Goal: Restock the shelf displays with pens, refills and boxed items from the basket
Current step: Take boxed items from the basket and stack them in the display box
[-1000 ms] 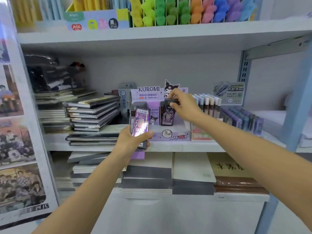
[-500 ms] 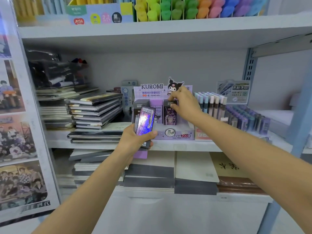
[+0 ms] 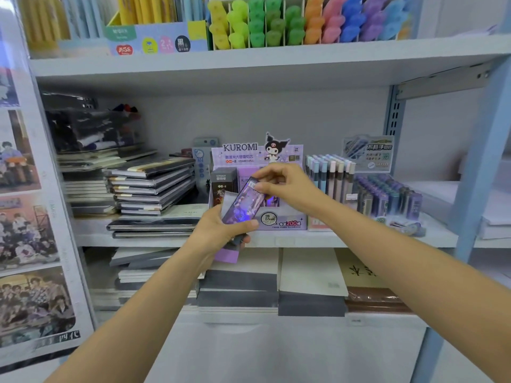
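Pale metal shelving is filling the view, and its middle shelf (image 3: 359,240) is carrying stacked notebooks (image 3: 150,186), a purple Kuromi display box (image 3: 257,156) and rows of lead cases (image 3: 387,199). The person's left hand (image 3: 218,230) is gripping a small stack of refill packs (image 3: 243,204), holding it tilted just in front of the display box. The right hand (image 3: 287,186), which was pushing a pack into the display half a second ago, is now back at the stack, with thumb and forefinger pinching the upper end of the top pack. That suggests one pack is already sitting in the display and the next is being peeled off for the same box. The packs are looking glossy, so the left hand is probably needing to stay firm while the top one is sliding away. No basket is showing.
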### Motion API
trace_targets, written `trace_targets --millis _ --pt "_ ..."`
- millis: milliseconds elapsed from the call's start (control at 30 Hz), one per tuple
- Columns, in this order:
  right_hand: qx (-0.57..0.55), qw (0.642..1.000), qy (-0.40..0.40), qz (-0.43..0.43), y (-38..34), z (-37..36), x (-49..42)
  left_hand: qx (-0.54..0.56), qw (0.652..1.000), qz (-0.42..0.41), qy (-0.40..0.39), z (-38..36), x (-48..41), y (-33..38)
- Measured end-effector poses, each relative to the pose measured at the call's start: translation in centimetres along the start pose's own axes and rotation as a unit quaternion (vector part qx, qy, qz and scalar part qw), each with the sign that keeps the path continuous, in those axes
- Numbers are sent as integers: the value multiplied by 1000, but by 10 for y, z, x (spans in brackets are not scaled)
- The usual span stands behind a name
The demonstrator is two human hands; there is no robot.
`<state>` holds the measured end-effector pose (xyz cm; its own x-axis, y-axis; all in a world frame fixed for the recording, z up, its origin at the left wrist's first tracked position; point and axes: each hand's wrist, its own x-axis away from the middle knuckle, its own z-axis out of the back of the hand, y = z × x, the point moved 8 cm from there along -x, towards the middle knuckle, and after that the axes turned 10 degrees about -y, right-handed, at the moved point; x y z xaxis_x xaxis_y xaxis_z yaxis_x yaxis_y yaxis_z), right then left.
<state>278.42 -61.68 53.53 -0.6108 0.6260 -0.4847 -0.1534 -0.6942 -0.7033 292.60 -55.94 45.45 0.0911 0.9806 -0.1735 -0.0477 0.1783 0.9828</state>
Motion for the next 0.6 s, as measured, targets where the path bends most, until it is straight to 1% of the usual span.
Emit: trace_targets --millis 67,133,233,367,433,500,533,600 --pt "-25 999 24 -12 7 7 5 43 999 2 18 5 2 2" --pt "-45 998 29 -22 12 9 11 76 996 -4 42 10 4 4" --pt "-65 997 -10 -43 17 2 19 109 990 -32 80 17 6 8" --pt "-128 986 -55 -94 26 -9 30 102 984 -75 123 21 7 9" --pt "-125 982 -92 -104 27 -15 33 109 982 -86 128 19 6 10" --pt "-102 983 -118 -99 23 -21 34 91 984 -89 122 17 5 11" --pt "-82 986 -112 -93 21 -21 34 75 987 -90 113 14 5 13" --pt "-43 994 -66 -71 14 -17 30 41 990 -95 91 6 3 16"
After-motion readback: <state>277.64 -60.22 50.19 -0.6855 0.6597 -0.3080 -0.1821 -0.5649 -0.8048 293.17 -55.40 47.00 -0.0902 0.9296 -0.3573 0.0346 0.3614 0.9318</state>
